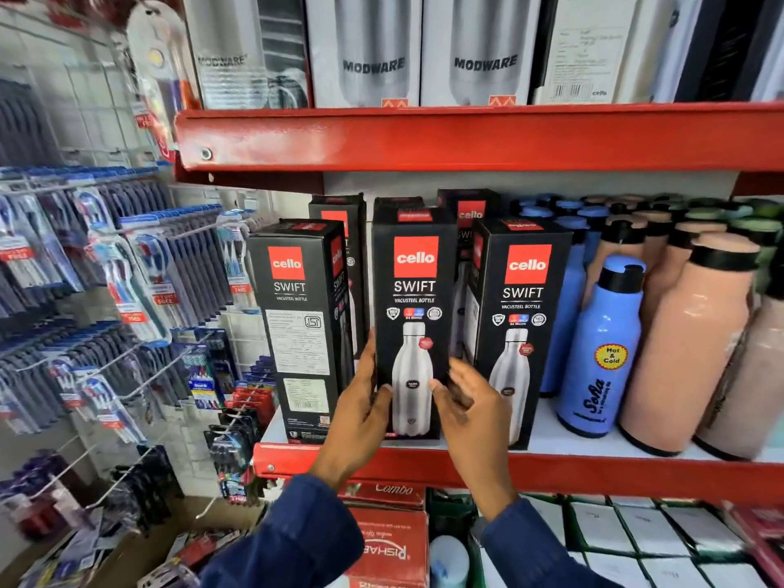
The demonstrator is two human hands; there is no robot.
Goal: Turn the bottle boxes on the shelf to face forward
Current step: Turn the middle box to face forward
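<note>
A red metal upper shelf edge [466, 135] runs across the top of the bay, and a second red lower shelf lip [615, 473] runs below it, with a white shelf board [564, 439] between them. To the left stands a white wire grid panel [85, 104] with metal pegs carrying rows of carded toothbrush packs [140, 269]. The light is bright and even, glaring off the red paint. Down at the lower left a brown cardboard carton [140, 549] shows, blurred.
</note>
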